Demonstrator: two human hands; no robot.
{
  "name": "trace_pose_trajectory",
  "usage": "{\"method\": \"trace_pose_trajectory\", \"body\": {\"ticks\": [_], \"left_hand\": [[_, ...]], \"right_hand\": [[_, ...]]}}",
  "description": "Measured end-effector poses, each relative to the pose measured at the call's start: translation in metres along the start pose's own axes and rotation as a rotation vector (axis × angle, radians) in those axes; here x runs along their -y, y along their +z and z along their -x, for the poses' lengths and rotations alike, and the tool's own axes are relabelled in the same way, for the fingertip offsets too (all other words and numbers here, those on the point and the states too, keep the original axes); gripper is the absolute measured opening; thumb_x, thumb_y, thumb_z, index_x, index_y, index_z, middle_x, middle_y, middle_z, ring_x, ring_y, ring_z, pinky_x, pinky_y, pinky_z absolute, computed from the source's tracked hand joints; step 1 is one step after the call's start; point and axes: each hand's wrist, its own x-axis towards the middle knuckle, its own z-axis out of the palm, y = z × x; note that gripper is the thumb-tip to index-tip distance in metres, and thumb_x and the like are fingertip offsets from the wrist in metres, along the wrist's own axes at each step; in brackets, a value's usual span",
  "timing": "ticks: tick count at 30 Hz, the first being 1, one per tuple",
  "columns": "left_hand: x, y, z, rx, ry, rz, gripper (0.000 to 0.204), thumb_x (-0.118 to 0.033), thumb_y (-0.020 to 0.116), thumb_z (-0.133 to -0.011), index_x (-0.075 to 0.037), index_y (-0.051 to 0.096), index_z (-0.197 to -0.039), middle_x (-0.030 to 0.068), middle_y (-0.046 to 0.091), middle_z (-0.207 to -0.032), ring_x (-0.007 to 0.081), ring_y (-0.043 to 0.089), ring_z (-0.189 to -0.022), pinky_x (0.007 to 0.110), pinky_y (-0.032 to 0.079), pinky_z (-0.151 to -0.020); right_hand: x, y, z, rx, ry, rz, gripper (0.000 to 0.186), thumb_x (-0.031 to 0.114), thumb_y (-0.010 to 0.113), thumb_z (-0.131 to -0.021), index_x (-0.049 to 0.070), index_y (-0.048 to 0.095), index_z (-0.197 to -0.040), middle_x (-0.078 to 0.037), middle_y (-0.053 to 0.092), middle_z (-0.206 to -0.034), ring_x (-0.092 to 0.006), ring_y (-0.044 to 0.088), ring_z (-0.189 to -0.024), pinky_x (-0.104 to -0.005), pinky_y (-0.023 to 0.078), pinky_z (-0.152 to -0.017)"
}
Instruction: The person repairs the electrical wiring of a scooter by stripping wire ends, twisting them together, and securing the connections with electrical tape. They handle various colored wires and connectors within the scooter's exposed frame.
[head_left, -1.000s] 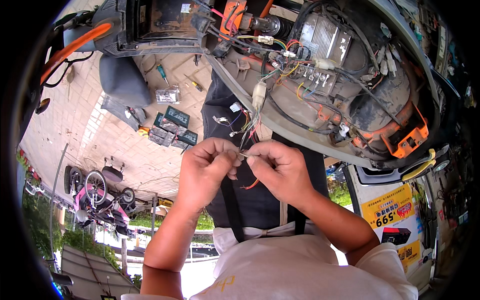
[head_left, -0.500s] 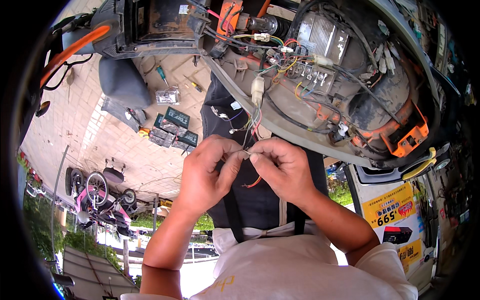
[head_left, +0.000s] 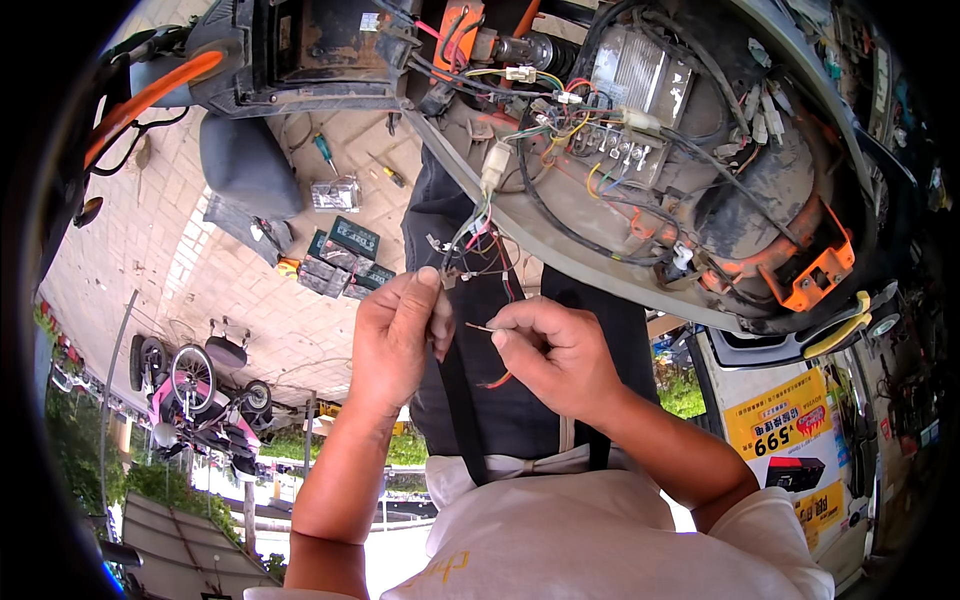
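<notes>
My right hand [head_left: 560, 352] pinches a thin wire [head_left: 478, 326] between thumb and forefinger, its end sticking out to the left. Level with it, my left hand [head_left: 395, 335] is closed, thumb against curled fingers; what it holds, if anything, is hidden. Just beyond its thumb tip lies a loose bunch of thin wires [head_left: 480, 245] with small terminals. They hang from a white plug connector [head_left: 495, 165] at the edge of the opened scooter body. An orange-red wire end [head_left: 497, 380] shows below my right hand, over my dark trousers.
The scooter body [head_left: 590, 235] spans the top, with a finned metal controller [head_left: 640, 75] and tangled cables inside. On the paving at left lie a black seat [head_left: 245, 165], several batteries [head_left: 350, 240] and a screwdriver [head_left: 324, 152]. A pink two-wheeler [head_left: 195, 400] stands farther left.
My hands have come apart from where they met at the wires. The left moved slightly left, the right keeps a wire end. The connector and wire bunch shifted left.
</notes>
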Motion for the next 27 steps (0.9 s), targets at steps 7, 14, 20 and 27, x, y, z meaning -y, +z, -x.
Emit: {"method": "trace_pose_trajectory", "body": {"ticks": [7, 14, 20, 27], "left_hand": [[0.004, 0.002, -0.015, -0.241, 0.256, 0.059, 0.023, -0.019, 0.053, -0.099, -0.001, 0.058, -0.085, 0.0043, 0.057, -0.073, 0.0114, 0.053, -0.064, 0.027, 0.046, -0.06], [0.032, 0.003, -0.021, -0.448, 0.422, 0.2, 0.014, -0.014, 0.055, -0.095, -0.001, 0.058, -0.098, 0.0042, 0.058, -0.083, 0.0124, 0.055, -0.073, 0.026, 0.047, -0.067], [0.084, 0.003, -0.019, -0.293, 0.354, 0.173, 0.042, 0.008, 0.039, -0.078, 0.002, 0.058, -0.114, 0.0102, 0.062, -0.109, 0.0172, 0.058, -0.103, 0.031, 0.046, -0.092], [0.092, -0.012, 0.001, 0.288, 0.406, -0.293, 0.054, 0.014, 0.045, -0.071, -0.003, 0.059, -0.12, 0.0119, 0.058, -0.127, 0.0269, 0.049, -0.123, 0.036, 0.037, -0.106]], "right_hand": [[-0.064, -0.011, -0.006, 0.116, -0.303, 0.563, 0.007, 0.006, 0.062, -0.084, 0.004, 0.062, -0.09, -0.01, 0.062, -0.084, -0.0323, 0.062, -0.077, -0.0401, 0.05, -0.067], [-0.076, -0.016, -0.012, 0.156, -0.195, 0.339, 0.007, 0.009, 0.059, -0.089, 0.002, 0.06, -0.092, -0.013, 0.064, -0.087, -0.0324, 0.063, -0.077, -0.0383, 0.05, -0.069], [-0.077, -0.019, -0.012, 0.286, 0.005, -0.017, 0.011, 0.009, 0.051, -0.097, 0.0, 0.051, -0.103, -0.011, 0.066, -0.097, -0.0163, 0.06, -0.08, -0.0316, 0.049, -0.075], [-0.071, -0.017, -0.009, 0.379, 0.113, -0.46, 0.008, 0.012, 0.048, -0.1, 0.005, 0.049, -0.103, -0.011, 0.064, -0.101, -0.012, 0.055, -0.084, -0.0284, 0.046, -0.082]]}}
